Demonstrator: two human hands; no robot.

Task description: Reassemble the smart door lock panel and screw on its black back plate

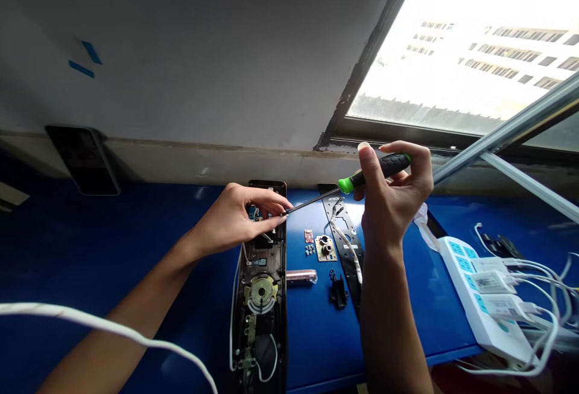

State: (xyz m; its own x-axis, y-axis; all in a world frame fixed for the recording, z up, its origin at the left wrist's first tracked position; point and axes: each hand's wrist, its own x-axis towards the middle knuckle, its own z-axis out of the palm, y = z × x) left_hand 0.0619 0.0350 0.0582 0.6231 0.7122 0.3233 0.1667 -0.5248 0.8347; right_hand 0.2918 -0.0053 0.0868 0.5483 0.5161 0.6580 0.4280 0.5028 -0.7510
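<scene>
My right hand [393, 195] is wrapped round the black and green handle of a screwdriver [346, 184], whose shaft slants down to the left. At its tip, the thumb and fingers of my left hand [244, 213] are pinched together over the upper part of an open black device housing [280, 297]; whatever small thing they hold there is too small to make out. Inside the housing are a round metal part [261, 291], wires and a small blue board. Right of it lie a red board [308, 236], several screws [310, 250] and a metal plate part [325, 248].
A black perforated panel [346, 231] with a white cable, a black plastic part [338, 290] and a wrapped cylinder [302, 277] lie on the blue table [190, 346]. A white power strip [479, 309] with plugs stands right. A phone [84, 160] leans on the wall.
</scene>
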